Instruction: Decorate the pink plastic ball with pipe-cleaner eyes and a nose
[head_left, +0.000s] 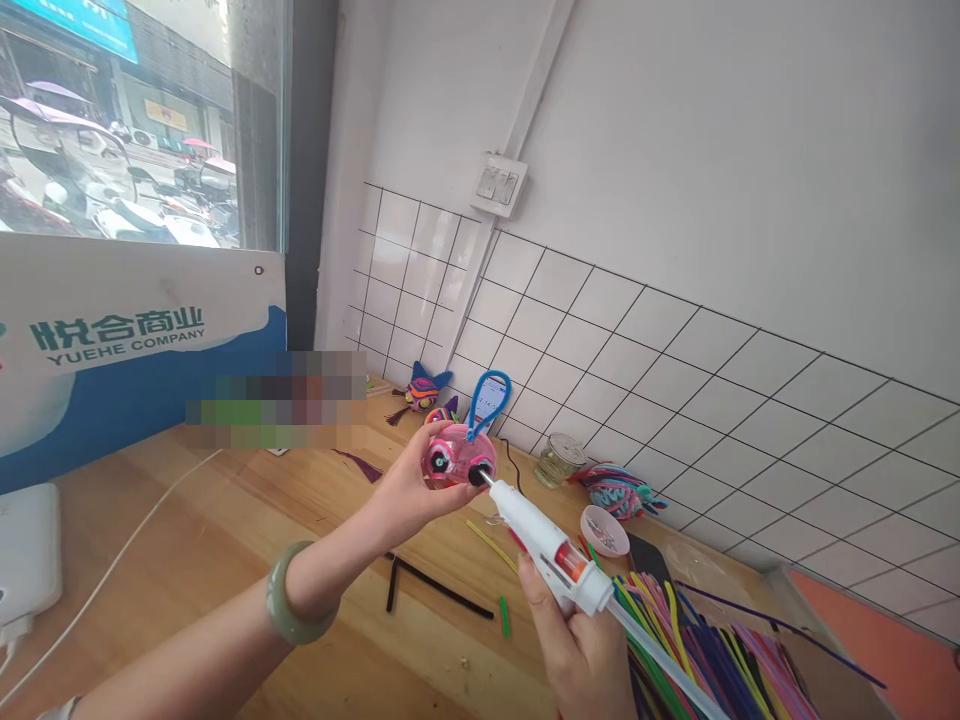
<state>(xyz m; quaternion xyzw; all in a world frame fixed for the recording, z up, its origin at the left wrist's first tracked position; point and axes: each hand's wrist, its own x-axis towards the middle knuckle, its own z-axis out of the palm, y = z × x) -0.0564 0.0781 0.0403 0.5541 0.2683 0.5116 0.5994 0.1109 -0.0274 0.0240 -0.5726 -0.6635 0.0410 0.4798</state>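
Note:
My left hand [427,475] is closed around a pink rounded ornament [463,450] that has two black eye-like discs and a blue pipe-cleaner loop [489,402] rising from its top. In my right hand [577,640] is a white hot glue gun [546,530], with a clear glue stick [660,650] running out of its back. The gun's nozzle meets the right-hand black disc [478,472]; whether glue is coming out is too small to tell. My fingers hide part of the ornament's lower edge.
Many coloured pipe cleaners [720,650] lie at the right, near a small pink bowl [604,530], a glass jar [559,460] and a yarn-like bundle [619,490]. Black pipe cleaner pieces [442,585] lie below my hands. A striped ornament [424,388] stands by the wall; a white device [28,555] is left.

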